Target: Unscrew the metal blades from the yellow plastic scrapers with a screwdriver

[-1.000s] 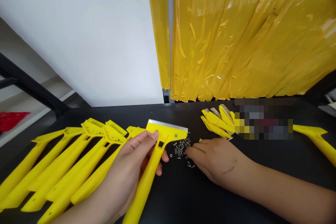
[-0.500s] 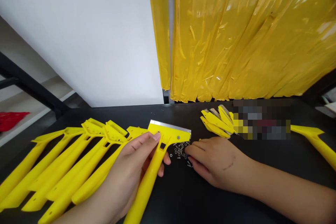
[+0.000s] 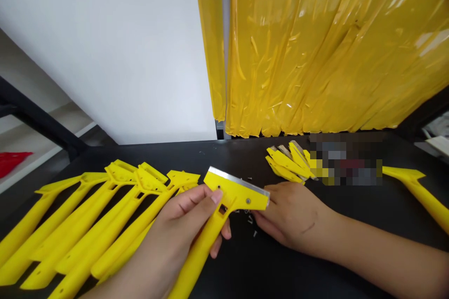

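In the head view, the left hand pinches a yellow scraper, thumb pressed on the near face of its head and fingers curled behind the neck. The scraper is held above the black tabletop near the middle of the scene, its handle slanting down to the near left. A metal strip runs along the far edge of the head, and a round fastener sits near the head's right end. The right hand is just right of that end, its fingertips hidden behind it, so I cannot tell whether they are pinching anything. Small screws lie on the tabletop between the hands, partly covered by the scraper. To the left, a row of yellow handles lies slanted, some overlapping. Beyond the right hand is a pile of flat yellow pieces mixed with metal ones, next to a pixelated patch; another yellow handle lies at the right. A white panel stands at the far left, a wrinkled yellow sheet at the far right
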`<state>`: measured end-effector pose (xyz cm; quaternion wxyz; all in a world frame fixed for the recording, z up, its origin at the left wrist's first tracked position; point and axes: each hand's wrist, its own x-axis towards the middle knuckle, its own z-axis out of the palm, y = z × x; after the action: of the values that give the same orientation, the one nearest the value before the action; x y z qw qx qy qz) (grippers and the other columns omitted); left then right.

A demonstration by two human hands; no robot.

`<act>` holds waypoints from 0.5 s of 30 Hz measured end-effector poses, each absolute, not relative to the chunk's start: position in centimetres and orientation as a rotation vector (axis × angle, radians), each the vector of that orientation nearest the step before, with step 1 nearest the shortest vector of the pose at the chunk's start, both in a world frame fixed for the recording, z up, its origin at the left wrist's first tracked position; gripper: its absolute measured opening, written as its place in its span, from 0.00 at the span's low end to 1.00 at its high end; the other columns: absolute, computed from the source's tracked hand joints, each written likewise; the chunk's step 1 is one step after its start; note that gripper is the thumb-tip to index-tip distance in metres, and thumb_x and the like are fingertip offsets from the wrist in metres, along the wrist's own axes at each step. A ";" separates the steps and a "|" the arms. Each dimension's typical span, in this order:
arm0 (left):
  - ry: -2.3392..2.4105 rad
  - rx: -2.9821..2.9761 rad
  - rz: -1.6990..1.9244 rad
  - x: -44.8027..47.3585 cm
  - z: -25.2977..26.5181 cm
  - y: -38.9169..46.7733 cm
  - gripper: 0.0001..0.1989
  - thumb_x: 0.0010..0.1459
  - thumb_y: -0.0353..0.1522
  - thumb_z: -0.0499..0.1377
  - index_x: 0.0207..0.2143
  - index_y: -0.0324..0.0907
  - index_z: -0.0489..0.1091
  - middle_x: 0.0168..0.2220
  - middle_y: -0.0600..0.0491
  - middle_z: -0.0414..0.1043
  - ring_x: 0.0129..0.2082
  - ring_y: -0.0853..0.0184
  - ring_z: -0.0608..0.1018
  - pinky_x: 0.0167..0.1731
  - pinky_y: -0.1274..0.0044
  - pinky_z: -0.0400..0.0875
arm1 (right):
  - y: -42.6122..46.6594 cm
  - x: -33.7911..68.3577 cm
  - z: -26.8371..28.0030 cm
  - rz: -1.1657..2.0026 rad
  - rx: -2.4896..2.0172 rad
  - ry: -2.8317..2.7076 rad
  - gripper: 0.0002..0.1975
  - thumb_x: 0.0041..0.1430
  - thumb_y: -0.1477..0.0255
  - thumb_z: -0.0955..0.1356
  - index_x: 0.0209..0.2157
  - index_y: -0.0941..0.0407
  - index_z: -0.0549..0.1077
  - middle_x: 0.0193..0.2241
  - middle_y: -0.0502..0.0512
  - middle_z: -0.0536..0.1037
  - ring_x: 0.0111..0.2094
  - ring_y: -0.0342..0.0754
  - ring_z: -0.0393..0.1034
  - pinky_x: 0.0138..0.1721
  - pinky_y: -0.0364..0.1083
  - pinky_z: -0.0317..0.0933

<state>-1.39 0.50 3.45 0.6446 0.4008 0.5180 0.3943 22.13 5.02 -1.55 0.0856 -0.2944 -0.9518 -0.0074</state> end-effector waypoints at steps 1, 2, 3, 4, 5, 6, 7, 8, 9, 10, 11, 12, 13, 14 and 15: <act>1.182 0.917 0.896 -1.3 3.5 0.4 0.18 0.66 0.45 0.63 0.29 0.42 0.72 0.25 0.52 0.79 0.19 0.70 0.72 0.25 0.78 0.66 | 4.9 22.2 -1.3 -0.017 -0.889 -2.831 0.09 0.73 0.73 0.63 0.43 0.57 0.75 0.34 0.55 0.81 0.32 0.51 0.74 0.32 0.50 0.57; 1.184 0.919 0.899 -1.3 3.5 0.3 0.17 0.66 0.44 0.64 0.29 0.42 0.72 0.25 0.52 0.79 0.19 0.70 0.72 0.25 0.78 0.66 | 4.8 22.4 -1.1 -0.009 -0.896 -2.829 0.09 0.73 0.72 0.63 0.42 0.56 0.75 0.34 0.54 0.80 0.32 0.51 0.74 0.32 0.50 0.57; 1.188 0.917 0.905 -1.3 3.5 0.3 0.17 0.66 0.44 0.64 0.29 0.43 0.72 0.25 0.52 0.79 0.19 0.70 0.73 0.25 0.78 0.66 | 4.7 22.5 -0.9 0.001 -0.899 -2.829 0.09 0.73 0.72 0.63 0.42 0.56 0.75 0.34 0.53 0.80 0.32 0.51 0.74 0.32 0.50 0.58; 1.191 0.913 0.908 -1.3 3.5 0.3 0.16 0.66 0.44 0.64 0.29 0.43 0.72 0.25 0.52 0.79 0.19 0.70 0.73 0.25 0.78 0.66 | 4.7 22.6 -0.7 0.013 -0.899 -2.832 0.08 0.73 0.72 0.64 0.41 0.55 0.75 0.34 0.53 0.80 0.32 0.50 0.74 0.32 0.50 0.58; 1.192 0.911 0.909 -1.3 3.5 0.3 0.16 0.66 0.43 0.64 0.29 0.43 0.72 0.25 0.52 0.79 0.19 0.70 0.72 0.25 0.78 0.66 | 4.7 22.7 -0.7 0.024 -0.896 -2.836 0.08 0.73 0.72 0.64 0.41 0.55 0.75 0.34 0.52 0.80 0.32 0.50 0.74 0.33 0.50 0.58; 1.190 0.909 0.906 -1.4 3.4 0.4 0.16 0.66 0.43 0.64 0.29 0.42 0.72 0.25 0.52 0.79 0.19 0.70 0.73 0.25 0.78 0.66 | 4.7 22.7 -0.7 0.034 -0.890 -2.841 0.08 0.73 0.72 0.64 0.42 0.54 0.75 0.34 0.52 0.80 0.33 0.50 0.74 0.33 0.50 0.58; 1.185 0.911 0.903 -1.4 3.3 0.5 0.16 0.65 0.43 0.64 0.29 0.42 0.73 0.25 0.52 0.80 0.19 0.70 0.73 0.25 0.78 0.66 | 4.7 22.8 -0.7 0.043 -0.886 -2.846 0.07 0.73 0.71 0.64 0.43 0.54 0.75 0.35 0.52 0.80 0.33 0.49 0.74 0.33 0.50 0.59; 1.180 0.915 0.899 -1.5 3.2 0.6 0.16 0.65 0.43 0.65 0.29 0.42 0.73 0.25 0.52 0.80 0.20 0.70 0.73 0.25 0.78 0.66 | 4.8 22.8 -0.8 0.046 -0.881 -2.850 0.08 0.73 0.72 0.64 0.44 0.54 0.75 0.36 0.52 0.80 0.34 0.49 0.75 0.34 0.50 0.59; 1.177 0.920 0.895 -1.5 3.2 0.7 0.16 0.65 0.43 0.65 0.29 0.42 0.73 0.25 0.52 0.80 0.20 0.70 0.73 0.25 0.78 0.66 | 4.9 22.8 -1.0 0.047 -0.876 -2.854 0.08 0.73 0.72 0.64 0.45 0.54 0.75 0.36 0.52 0.81 0.34 0.49 0.75 0.33 0.49 0.59; 1.174 0.925 0.894 -1.5 3.1 0.8 0.16 0.64 0.44 0.65 0.29 0.42 0.72 0.25 0.52 0.80 0.19 0.70 0.73 0.24 0.78 0.66 | 5.0 22.7 -1.1 0.043 -0.868 -2.861 0.08 0.73 0.72 0.63 0.46 0.55 0.75 0.37 0.53 0.81 0.34 0.49 0.75 0.33 0.49 0.58; 1.179 0.924 0.898 -1.5 3.1 0.8 0.16 0.64 0.44 0.65 0.29 0.42 0.72 0.25 0.52 0.80 0.19 0.70 0.73 0.24 0.78 0.66 | 5.1 22.7 -1.2 0.038 -0.855 -2.871 0.08 0.73 0.73 0.63 0.45 0.55 0.75 0.37 0.53 0.81 0.33 0.49 0.75 0.32 0.49 0.58; 1.189 0.922 0.900 -1.5 3.2 0.8 0.16 0.64 0.44 0.65 0.30 0.42 0.72 0.25 0.52 0.80 0.19 0.70 0.73 0.24 0.78 0.66 | 5.2 22.6 -1.3 0.032 -0.837 -2.884 0.08 0.73 0.73 0.63 0.45 0.55 0.75 0.36 0.53 0.82 0.33 0.49 0.75 0.31 0.49 0.57; 1.200 0.919 0.902 -1.5 3.2 0.7 0.16 0.65 0.43 0.65 0.30 0.42 0.72 0.25 0.52 0.80 0.19 0.70 0.73 0.24 0.78 0.66 | 5.3 22.5 -1.4 0.023 -0.817 -2.896 0.08 0.72 0.74 0.64 0.44 0.55 0.75 0.36 0.53 0.82 0.32 0.49 0.75 0.31 0.49 0.55; 1.211 0.913 0.900 -1.4 3.3 0.7 0.16 0.65 0.43 0.65 0.30 0.42 0.72 0.25 0.52 0.80 0.19 0.70 0.73 0.25 0.78 0.66 | 5.4 22.4 -1.5 0.011 -0.799 -2.906 0.08 0.72 0.75 0.64 0.43 0.55 0.75 0.35 0.53 0.82 0.31 0.49 0.75 0.30 0.49 0.54; 1.220 0.908 0.896 -1.4 3.3 0.6 0.15 0.65 0.43 0.64 0.31 0.42 0.72 0.25 0.53 0.80 0.19 0.70 0.73 0.25 0.78 0.66 | 5.4 22.4 -1.5 -0.005 -0.786 -2.914 0.08 0.71 0.75 0.64 0.42 0.55 0.75 0.34 0.53 0.82 0.30 0.49 0.75 0.29 0.49 0.53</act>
<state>-1.37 0.59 3.29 0.6352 0.3971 0.5340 0.3920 22.37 5.42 -1.46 0.0619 -0.2598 -0.9637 -0.0016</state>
